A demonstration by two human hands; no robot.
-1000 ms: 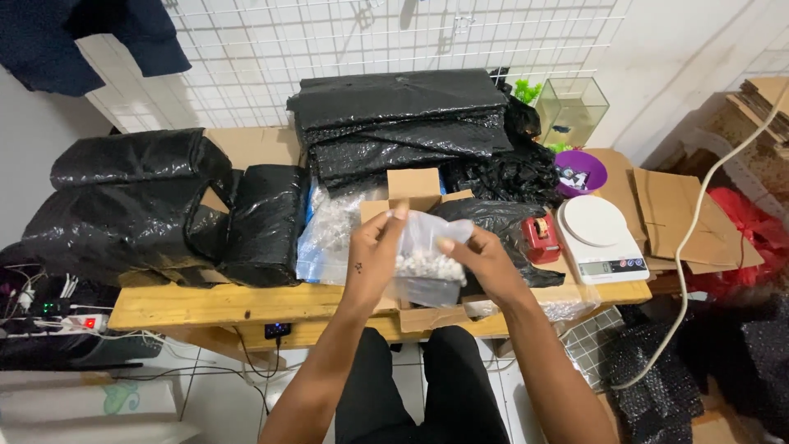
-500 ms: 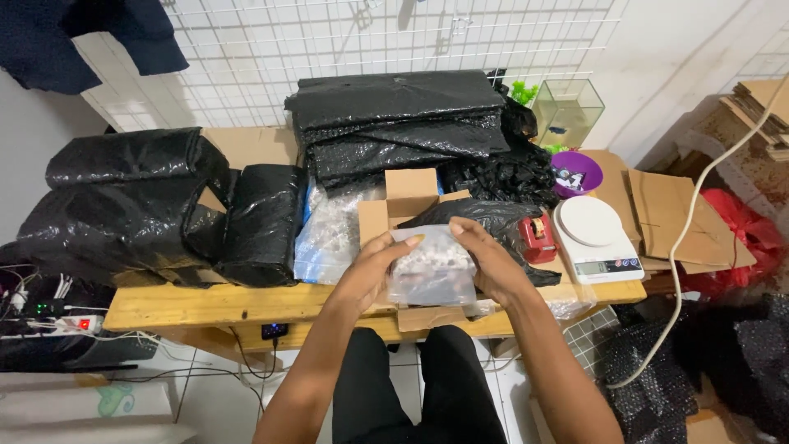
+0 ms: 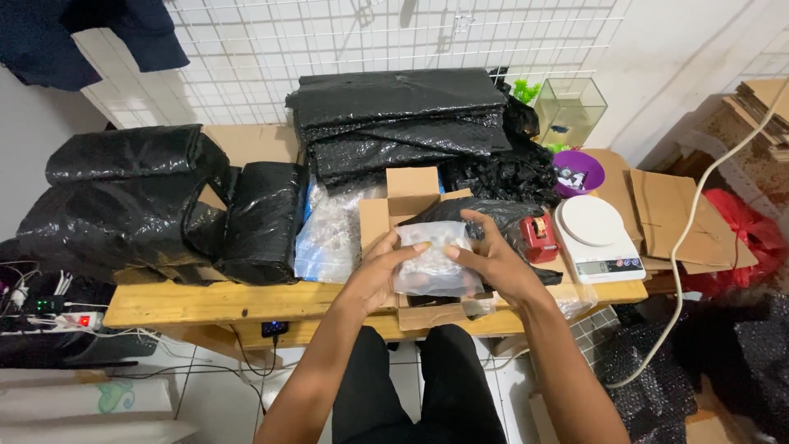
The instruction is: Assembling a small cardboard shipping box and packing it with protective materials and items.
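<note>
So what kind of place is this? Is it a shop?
Probably a small packing corner at home, where parcels get wrapped. Both hands, left hand and right hand, hold a clear plastic packet over an open cardboard box, beside a white weighing scale, a red tape dispenser and folded black plastic sheets.

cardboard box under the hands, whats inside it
The open cardboard box shows only bare flaps. Both hands hold a clear plastic packet over its opening, and a black bag overlaps its right side, so its inside is hidden.
</note>
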